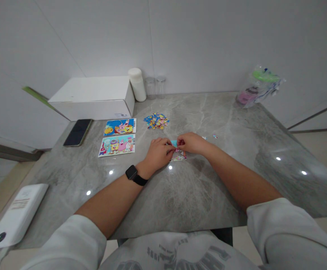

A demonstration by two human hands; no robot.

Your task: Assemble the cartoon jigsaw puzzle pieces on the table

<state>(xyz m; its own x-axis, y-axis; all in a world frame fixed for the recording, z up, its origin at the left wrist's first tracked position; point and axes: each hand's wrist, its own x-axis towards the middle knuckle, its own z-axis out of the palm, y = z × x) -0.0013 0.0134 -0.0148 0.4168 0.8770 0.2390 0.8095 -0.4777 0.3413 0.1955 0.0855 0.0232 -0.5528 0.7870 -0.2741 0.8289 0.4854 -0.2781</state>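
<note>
- Presently, the left hand [160, 152] and right hand [190, 143] are touching the part-assembled jigsaw [179, 156], fingertips close together; whether either is gripping a piece cannot be told.
- The jigsaw is lying on the grey marbled tabletop [163, 202], before the heaped loose jigsaw pieces [156, 121].
- Two cartoon picture cards [117, 146] are lying left of the hands.

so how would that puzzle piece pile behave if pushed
The pile would probably spread apart, since its pieces look loose. Each looks small, so likely light. They may slide easily on the glossy tabletop.
</note>
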